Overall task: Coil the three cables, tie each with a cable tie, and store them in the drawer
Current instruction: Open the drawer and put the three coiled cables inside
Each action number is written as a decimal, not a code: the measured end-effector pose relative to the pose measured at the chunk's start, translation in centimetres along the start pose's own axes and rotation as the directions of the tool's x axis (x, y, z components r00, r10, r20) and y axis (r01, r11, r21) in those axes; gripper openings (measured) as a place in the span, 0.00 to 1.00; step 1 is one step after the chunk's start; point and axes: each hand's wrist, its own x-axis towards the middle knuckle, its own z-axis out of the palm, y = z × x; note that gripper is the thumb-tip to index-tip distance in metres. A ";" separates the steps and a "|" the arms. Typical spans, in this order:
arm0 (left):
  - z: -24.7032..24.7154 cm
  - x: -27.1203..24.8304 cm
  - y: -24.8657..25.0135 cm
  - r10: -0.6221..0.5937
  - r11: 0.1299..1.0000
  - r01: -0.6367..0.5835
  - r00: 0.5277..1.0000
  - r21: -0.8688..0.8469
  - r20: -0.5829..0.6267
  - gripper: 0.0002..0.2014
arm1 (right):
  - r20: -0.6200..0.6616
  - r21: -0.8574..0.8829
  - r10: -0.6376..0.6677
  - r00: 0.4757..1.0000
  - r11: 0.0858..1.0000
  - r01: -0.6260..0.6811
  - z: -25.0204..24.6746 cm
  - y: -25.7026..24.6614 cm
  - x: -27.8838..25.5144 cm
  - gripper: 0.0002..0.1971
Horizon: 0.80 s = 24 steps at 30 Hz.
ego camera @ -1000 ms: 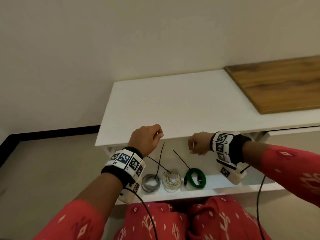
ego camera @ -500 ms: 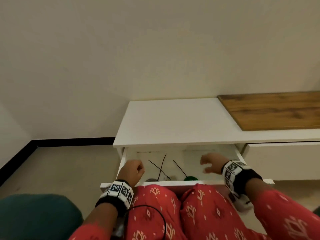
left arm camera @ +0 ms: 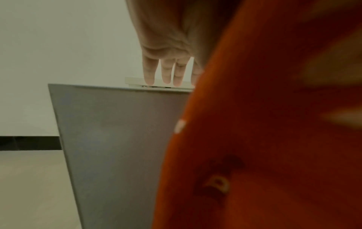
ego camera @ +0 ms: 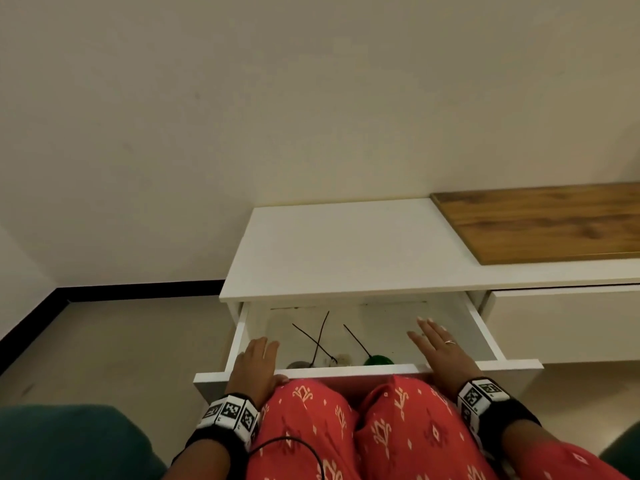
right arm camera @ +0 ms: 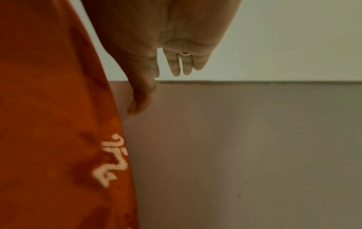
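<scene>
Over the open drawer (ego camera: 485, 327) both hands are spread flat and hold nothing: the left hand (ego camera: 258, 362) lies across the drawer front near its left end, the right hand (ego camera: 438, 344) across it further right with fingers reaching over the inside, a placing that looks meant for pushing the drawer shut. Inside, against the front panel, lie the 3 coils, grey cable (ego camera: 298, 365), white cable (ego camera: 341, 359) and green cable (ego camera: 378, 360), their black cable ties (ego camera: 320, 336) sticking up, so storing seems complete.
</scene>
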 end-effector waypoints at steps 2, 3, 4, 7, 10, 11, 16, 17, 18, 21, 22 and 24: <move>0.0 0.4 0.2 -0.029 0.998 0.029 1.000 0.055 -0.005 0.36 | -0.008 -0.035 0.015 1.000 0.999 -0.015 0.0 0.0 0.3 0.42; -0.2 0.6 0.3 -0.048 0.996 0.049 0.999 0.068 -0.013 0.36 | -0.012 -0.043 0.031 0.999 0.999 -0.031 -0.1 0.0 0.4 0.44; -0.5 0.9 0.5 -0.068 0.994 0.069 0.998 0.089 -0.012 0.37 | -0.013 -0.048 0.047 0.999 0.998 -0.047 -0.2 0.0 0.7 0.46; -1.5 1.9 0.9 -0.038 0.988 0.053 0.994 0.146 -0.100 0.48 | -0.017 -0.070 0.077 0.997 0.995 -0.078 -0.6 0.1 1.8 0.51; -1.0 3.9 0.4 -0.034 0.990 0.053 0.989 0.129 -0.143 0.58 | -0.005 -0.089 0.071 0.997 0.993 -0.071 -1.3 0.2 3.4 0.54; -0.9 4.8 0.3 -0.028 0.991 0.049 0.987 0.128 -0.156 0.58 | -0.001 -0.091 0.066 0.998 0.994 -0.066 -1.6 0.3 4.0 0.55; -1.4 8.0 0.4 -0.026 0.987 0.049 0.989 0.152 -0.145 0.54 | -0.033 -0.090 0.049 0.998 0.995 -0.052 -2.3 0.5 6.9 0.50; -1.4 8.7 0.5 -0.036 0.987 0.058 0.989 0.152 -0.141 0.51 | -0.047 -0.096 0.045 0.998 0.994 -0.049 -2.4 0.6 7.6 0.49; -1.4 9.3 0.5 -0.049 0.987 0.070 0.988 0.148 -0.144 0.49 | -0.057 -0.113 0.046 0.997 0.992 -0.052 -2.3 0.7 8.3 0.48; -1.2 10.9 0.6 -0.065 0.987 0.086 0.986 0.136 -0.151 0.44 | -0.068 -0.168 0.072 0.995 0.982 -0.082 -1.8 0.8 10.0 0.43; -0.9 11.5 0.7 -0.066 0.986 0.089 0.985 0.138 -0.160 0.42 | -0.091 -0.190 0.086 0.992 0.976 -0.102 -1.5 0.9 10.6 0.41; -0.4 12.2 1.0 -0.057 0.987 0.084 0.982 0.141 -0.180 0.40 | -0.098 -0.196 0.129 0.987 0.970 -0.146 -1.1 0.9 11.6 0.39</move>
